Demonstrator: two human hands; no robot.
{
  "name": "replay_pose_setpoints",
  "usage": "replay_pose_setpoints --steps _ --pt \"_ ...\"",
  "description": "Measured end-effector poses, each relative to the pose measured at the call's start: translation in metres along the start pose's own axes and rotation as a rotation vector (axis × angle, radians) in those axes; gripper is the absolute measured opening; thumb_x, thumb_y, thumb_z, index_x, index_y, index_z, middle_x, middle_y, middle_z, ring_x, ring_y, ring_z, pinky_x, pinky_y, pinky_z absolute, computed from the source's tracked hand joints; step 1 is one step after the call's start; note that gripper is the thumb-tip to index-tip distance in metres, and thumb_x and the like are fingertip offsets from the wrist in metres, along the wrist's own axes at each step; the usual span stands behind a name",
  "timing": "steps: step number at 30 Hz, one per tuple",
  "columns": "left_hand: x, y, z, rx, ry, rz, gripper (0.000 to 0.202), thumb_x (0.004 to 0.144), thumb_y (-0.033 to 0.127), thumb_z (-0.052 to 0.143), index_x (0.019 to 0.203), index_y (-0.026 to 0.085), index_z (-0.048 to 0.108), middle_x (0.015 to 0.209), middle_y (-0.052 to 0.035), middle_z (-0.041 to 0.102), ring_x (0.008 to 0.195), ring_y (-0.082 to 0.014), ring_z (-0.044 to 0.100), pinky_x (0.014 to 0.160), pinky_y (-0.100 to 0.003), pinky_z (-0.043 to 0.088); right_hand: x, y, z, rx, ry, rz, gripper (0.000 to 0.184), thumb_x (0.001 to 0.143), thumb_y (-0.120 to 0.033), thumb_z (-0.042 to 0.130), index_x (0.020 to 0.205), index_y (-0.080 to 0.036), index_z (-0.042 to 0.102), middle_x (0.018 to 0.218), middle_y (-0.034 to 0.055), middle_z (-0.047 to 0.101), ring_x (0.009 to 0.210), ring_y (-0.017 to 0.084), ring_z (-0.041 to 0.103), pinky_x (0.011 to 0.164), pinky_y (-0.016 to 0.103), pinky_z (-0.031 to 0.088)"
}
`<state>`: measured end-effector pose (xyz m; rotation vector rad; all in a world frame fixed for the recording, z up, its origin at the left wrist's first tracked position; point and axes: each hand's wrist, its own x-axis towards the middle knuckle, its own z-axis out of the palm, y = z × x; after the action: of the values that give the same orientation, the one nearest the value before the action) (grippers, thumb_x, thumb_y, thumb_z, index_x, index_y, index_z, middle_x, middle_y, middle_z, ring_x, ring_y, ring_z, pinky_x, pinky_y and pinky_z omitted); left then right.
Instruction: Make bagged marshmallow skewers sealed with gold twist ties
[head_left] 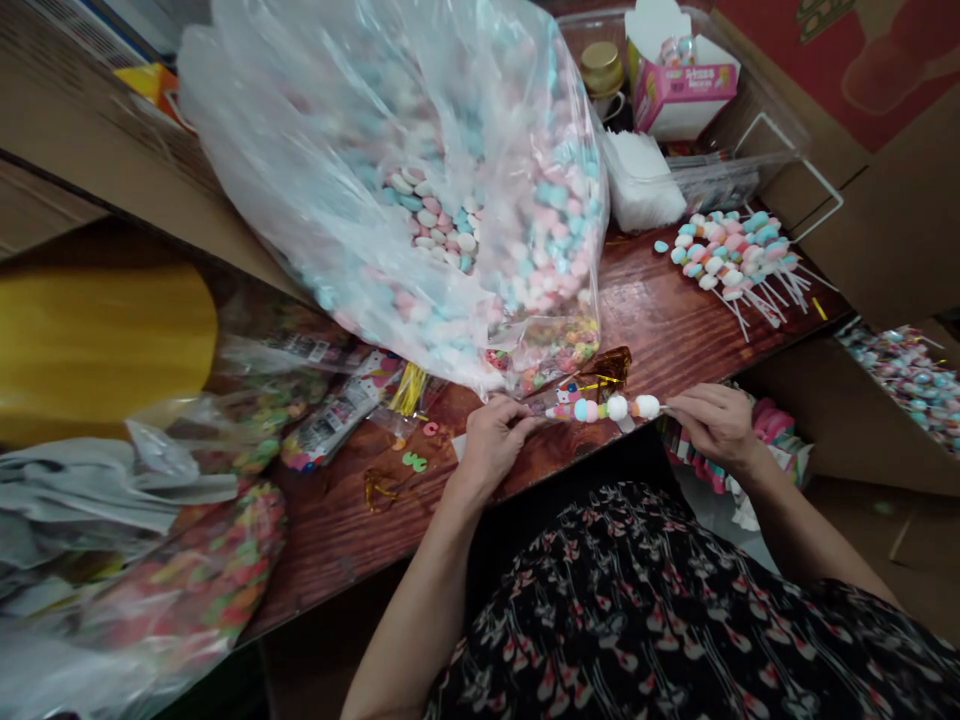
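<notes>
Over the front edge of the table, a candy skewer point(616, 407) lies level between my two hands, with white, blue, pink and orange pieces threaded on it. My left hand point(495, 440) pinches the printed clear wrapper point(551, 411) at the skewer's left end. How far the wrapper covers the candies I cannot tell. At the other end, the fingers of my right hand point(709, 420) are closed on the stick. Just behind the skewer are gold twist ties point(611, 372) and a clear bag of small colourful candy rings point(555, 350).
A large plastic bag of pastel candies point(450, 160) fills the table's back. Finished candy skewers point(739, 255) lie piled at right, near a clear bin point(780, 140). Packets of wrappers point(337, 410), loose candy rings point(414, 461) and a bag of ring candy point(202, 570) are at left.
</notes>
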<state>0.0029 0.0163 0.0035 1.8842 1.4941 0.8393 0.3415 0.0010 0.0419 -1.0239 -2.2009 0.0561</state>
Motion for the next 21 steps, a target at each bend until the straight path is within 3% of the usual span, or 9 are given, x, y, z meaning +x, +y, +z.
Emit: replay_pose_setpoints --steps 8,21 --pt "-0.002 -0.002 0.003 0.002 0.015 0.055 0.011 0.079 0.029 0.073 0.072 0.021 0.072 0.070 -0.0007 0.067 0.067 -0.0141 0.061 0.064 -0.026 0.047 0.002 -0.001 0.007 -0.121 -0.108 -0.025 0.016 0.086 -0.013 0.056 0.091 -0.020 0.070 0.081 0.0034 0.073 0.071 0.013 0.064 0.069 0.026 0.048" --pt "-0.004 -0.002 0.002 -0.013 -0.022 0.113 0.005 0.081 0.025 0.072 0.079 0.021 0.073 0.077 -0.0025 0.068 0.073 -0.0153 0.063 0.068 -0.027 0.049 0.055 -0.022 -0.006 -0.256 -0.362 -0.221 0.026 0.079 -0.003 0.048 0.089 -0.017 0.069 0.078 0.0041 0.066 0.071 0.015 0.053 0.063 0.028 0.037"
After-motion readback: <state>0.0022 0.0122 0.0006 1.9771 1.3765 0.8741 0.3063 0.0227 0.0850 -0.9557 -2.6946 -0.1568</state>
